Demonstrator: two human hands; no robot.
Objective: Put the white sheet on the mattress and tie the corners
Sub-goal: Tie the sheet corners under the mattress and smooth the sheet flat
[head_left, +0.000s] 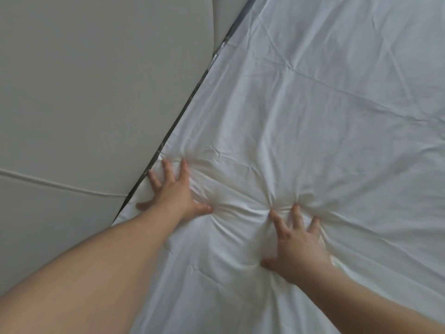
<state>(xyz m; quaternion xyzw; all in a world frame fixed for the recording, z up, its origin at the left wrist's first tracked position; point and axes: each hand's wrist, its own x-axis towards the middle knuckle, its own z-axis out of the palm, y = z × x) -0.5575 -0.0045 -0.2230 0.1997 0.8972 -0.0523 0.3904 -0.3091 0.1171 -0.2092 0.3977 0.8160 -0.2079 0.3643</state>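
The white sheet covers the mattress and fills the right and middle of the view, creased and puckered around my hands. The mattress itself is hidden under it. My left hand lies flat on the sheet near its left edge, fingers spread. My right hand presses flat on the sheet a little to the right and nearer to me, fingers spread too. Folds bunch up between the two hands. Neither hand grips the cloth.
A pale grey padded headboard or wall panel runs along the left side of the bed, with a seam line across it. A thin dark gap separates it from the sheet's edge.
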